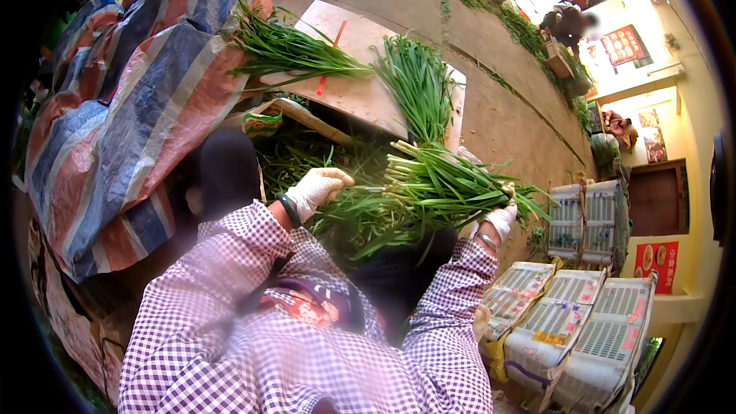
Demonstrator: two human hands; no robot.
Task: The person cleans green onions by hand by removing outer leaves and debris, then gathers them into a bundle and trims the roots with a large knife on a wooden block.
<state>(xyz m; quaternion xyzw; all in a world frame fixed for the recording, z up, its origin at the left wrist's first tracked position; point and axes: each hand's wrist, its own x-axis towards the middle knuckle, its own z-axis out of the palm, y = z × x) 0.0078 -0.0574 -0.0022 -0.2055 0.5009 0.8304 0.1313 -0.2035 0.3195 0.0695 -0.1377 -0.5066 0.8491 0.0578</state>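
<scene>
White-gloved right hand curls closed round a bunch of long green leafy stalks, held above the lap. Near its pale cut ends, the white-gloved left hand has its fingers drawn together; whether they pinch anything, I can't tell. Beyond, two more green bunches lie on a pale flat board.

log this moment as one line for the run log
left hand: near stem ends, grip unclear | right hand: holding green bunch | board: two more bunches
</scene>
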